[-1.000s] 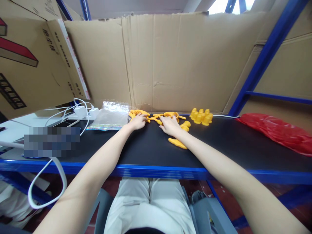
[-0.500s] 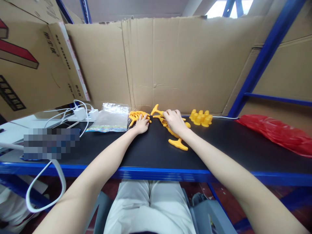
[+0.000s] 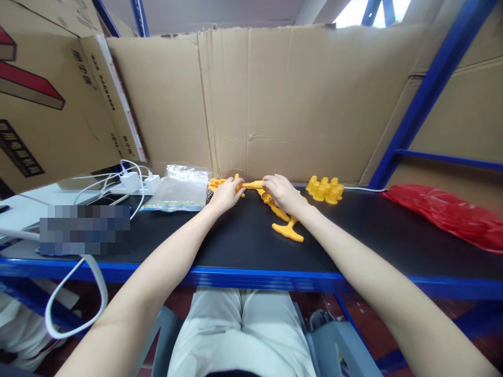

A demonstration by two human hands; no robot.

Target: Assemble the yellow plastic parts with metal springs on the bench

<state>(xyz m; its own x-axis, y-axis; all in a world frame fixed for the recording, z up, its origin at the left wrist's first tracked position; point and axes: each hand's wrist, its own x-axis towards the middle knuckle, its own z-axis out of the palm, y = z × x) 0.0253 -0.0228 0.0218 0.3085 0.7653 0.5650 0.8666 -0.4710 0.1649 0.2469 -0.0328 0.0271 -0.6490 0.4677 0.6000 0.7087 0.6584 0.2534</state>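
Between my two hands a yellow plastic T-shaped handle (image 3: 252, 185) lies crosswise. My left hand (image 3: 227, 195) is closed on its crossbar end, with the thumb and fingers pinching it. At the other end, my right hand (image 3: 282, 192) has its fingers closed around the shaft, partly hiding it. Under and in front of the right hand are more yellow pieces; one T-shaped piece (image 3: 288, 231) points toward me. Behind the left hand a pile of yellow pieces (image 3: 215, 183) shows only in part.
Several yellow cup-like pieces (image 3: 325, 190) stand grouped at the right. A red plastic bag (image 3: 444, 215) lies farther right. Left of my hands is a clear plastic bag (image 3: 176, 192), then a white power strip (image 3: 151, 183) with cables. A cardboard wall (image 3: 306, 104) rises behind the black tabletop (image 3: 243, 235).
My left hand has come up from the yellow pile and closed on the T-shaped handle's crossbar. The handle has shifted slightly left and now lies straighter between both hands.
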